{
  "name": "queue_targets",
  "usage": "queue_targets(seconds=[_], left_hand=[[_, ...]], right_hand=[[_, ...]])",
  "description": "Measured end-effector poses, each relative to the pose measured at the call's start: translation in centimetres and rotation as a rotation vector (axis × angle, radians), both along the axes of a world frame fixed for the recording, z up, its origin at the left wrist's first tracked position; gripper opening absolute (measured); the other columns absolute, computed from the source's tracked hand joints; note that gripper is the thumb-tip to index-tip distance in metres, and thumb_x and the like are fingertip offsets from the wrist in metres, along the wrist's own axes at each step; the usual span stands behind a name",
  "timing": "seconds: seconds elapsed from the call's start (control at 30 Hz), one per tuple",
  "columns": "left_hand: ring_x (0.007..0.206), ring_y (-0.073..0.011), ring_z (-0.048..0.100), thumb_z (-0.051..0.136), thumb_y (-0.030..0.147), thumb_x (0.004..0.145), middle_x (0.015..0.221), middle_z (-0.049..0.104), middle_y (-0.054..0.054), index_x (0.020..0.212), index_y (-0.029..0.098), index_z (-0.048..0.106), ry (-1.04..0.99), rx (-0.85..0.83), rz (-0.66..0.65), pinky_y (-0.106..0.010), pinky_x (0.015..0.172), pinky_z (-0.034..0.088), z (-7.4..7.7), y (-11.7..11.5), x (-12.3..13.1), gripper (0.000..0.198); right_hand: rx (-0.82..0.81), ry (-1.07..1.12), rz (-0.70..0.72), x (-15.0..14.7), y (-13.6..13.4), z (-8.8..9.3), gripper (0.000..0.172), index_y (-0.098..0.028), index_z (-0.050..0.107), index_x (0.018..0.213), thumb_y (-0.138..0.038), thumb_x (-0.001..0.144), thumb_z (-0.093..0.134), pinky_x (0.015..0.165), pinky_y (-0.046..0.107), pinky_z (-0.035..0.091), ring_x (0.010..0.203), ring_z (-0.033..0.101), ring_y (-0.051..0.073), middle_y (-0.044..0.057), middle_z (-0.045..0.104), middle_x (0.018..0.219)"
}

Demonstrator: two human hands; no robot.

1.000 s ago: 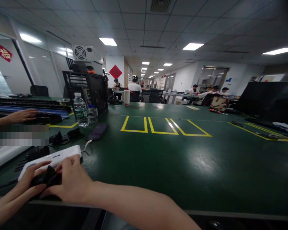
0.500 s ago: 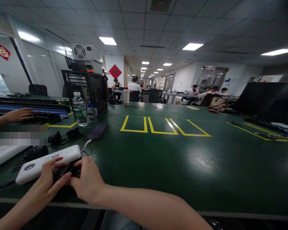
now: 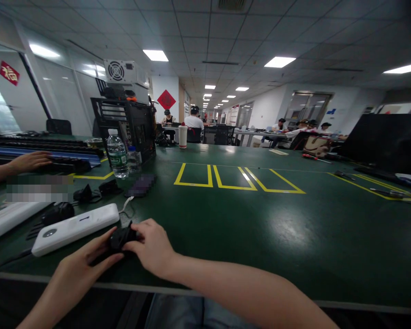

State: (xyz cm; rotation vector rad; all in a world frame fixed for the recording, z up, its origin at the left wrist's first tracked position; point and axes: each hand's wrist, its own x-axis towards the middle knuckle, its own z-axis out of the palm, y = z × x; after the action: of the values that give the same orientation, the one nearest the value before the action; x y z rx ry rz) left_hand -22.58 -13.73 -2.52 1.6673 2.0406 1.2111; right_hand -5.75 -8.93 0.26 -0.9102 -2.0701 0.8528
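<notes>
Near the table's front edge, left of centre, a small black object [image 3: 122, 237] is between my two hands; its exact kind I cannot make out. My left hand [image 3: 89, 260] grips it from the left, thumb below and fingers above. From the right, my right hand [image 3: 153, 246] pinches its other end between thumb and fingers. Just behind my left hand lies a long white bar-shaped device [image 3: 77, 228] with a round grey button and a cable at its left end.
Black adapter-like pieces [image 3: 108, 187], a blurred-out phone-like slab [image 3: 141, 185] and a water bottle [image 3: 117, 155] stand or lie at the left. Behind them is an open computer case [image 3: 140, 128]. Another person's hand [image 3: 30, 161] rests at far left. Yellow tape [image 3: 193, 184] marks the green table.
Both hands have shifted right with the black object, away from the white device. More of the object shows now. The view has moved slightly.
</notes>
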Motion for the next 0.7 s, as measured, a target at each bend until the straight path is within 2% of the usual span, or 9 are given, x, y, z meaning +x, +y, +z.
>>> queue_targets(seconds=[0.1, 0.2, 0.3, 0.37, 0.43, 0.57, 0.7], left_hand=[[0.093, -0.0197, 0.058, 0.058, 0.048, 0.062, 0.105, 0.06, 0.003, 0.12, 0.024, 0.037, -0.018, -0.093, -0.28, -0.033, 0.083, 0.048, 0.9, 2.2, 3.9, 0.066], [0.094, -0.0203, 0.058, 0.055, 0.043, 0.067, 0.106, 0.059, -0.002, 0.123, 0.021, 0.033, 0.031, -0.104, -0.445, -0.033, 0.083, 0.046, 2.0, 5.5, 9.0, 0.064], [0.095, -0.0195, 0.057, 0.054, 0.04, 0.069, 0.109, 0.058, -0.005, 0.125, 0.02, 0.031, 0.05, -0.06, -0.584, -0.03, 0.083, 0.045, 2.9, 9.1, 14.6, 0.063], [0.094, -0.0203, 0.057, 0.057, 0.038, 0.068, 0.108, 0.058, -0.007, 0.123, 0.019, 0.032, 0.039, -0.033, -0.626, -0.031, 0.081, 0.046, 3.2, 11.1, 17.9, 0.064], [0.093, -0.0204, 0.058, 0.059, 0.037, 0.067, 0.107, 0.058, -0.007, 0.119, 0.019, 0.037, 0.027, -0.021, -0.646, -0.031, 0.079, 0.046, 3.2, 12.5, 20.5, 0.059], [0.094, -0.0204, 0.057, 0.062, 0.032, 0.066, 0.109, 0.057, -0.008, 0.115, 0.019, 0.041, 0.025, -0.014, -0.669, -0.032, 0.081, 0.045, 2.8, 13.8, 23.1, 0.055], [0.097, -0.0202, 0.055, 0.063, 0.03, 0.066, 0.109, 0.055, -0.007, 0.114, 0.02, 0.04, 0.03, -0.017, -0.746, -0.034, 0.082, 0.045, 2.4, 14.2, 23.0, 0.054]], right_hand=[[-0.036, 0.017, -0.053, 4.2, 1.8, -0.1, 0.033, -0.02, 0.061, 0.095, -0.035, 0.065, 0.06, 0.069, 0.026, 0.043, 0.077, 0.055, 0.015, 0.004, 0.058, 0.091], [-0.172, 0.062, -0.138, 9.5, 4.0, 0.0, 0.035, -0.018, 0.06, 0.095, -0.035, 0.065, 0.061, 0.069, 0.027, 0.044, 0.075, 0.057, 0.015, 0.005, 0.06, 0.092], [-0.341, 0.19, -0.234, 14.7, 6.0, 0.4, 0.032, -0.016, 0.057, 0.096, -0.03, 0.067, 0.06, 0.069, 0.028, 0.047, 0.075, 0.058, 0.015, 0.006, 0.06, 0.09], [-0.436, 0.271, -0.321, 17.7, 7.1, 0.7, 0.035, -0.015, 0.052, 0.097, -0.025, 0.065, 0.062, 0.066, 0.028, 0.048, 0.071, 0.058, 0.013, 0.006, 0.06, 0.086], [-0.467, 0.304, -0.335, 20.1, 8.0, 0.9, 0.031, -0.014, 0.051, 0.092, -0.022, 0.064, 0.063, 0.067, 0.027, 0.049, 0.069, 0.058, 0.011, 0.004, 0.059, 0.081], [-0.443, 0.32, -0.346, 22.7, 8.9, 1.2, 0.024, -0.013, 0.052, 0.085, -0.018, 0.064, 0.062, 0.07, 0.027, 0.049, 0.072, 0.057, 0.009, 0.004, 0.058, 0.084], [-0.403, 0.283, -0.334, 23.2, 8.7, 1.4, 0.024, -0.013, 0.053, 0.084, -0.015, 0.062, 0.063, 0.071, 0.028, 0.049, 0.075, 0.056, 0.01, 0.004, 0.055, 0.09]])
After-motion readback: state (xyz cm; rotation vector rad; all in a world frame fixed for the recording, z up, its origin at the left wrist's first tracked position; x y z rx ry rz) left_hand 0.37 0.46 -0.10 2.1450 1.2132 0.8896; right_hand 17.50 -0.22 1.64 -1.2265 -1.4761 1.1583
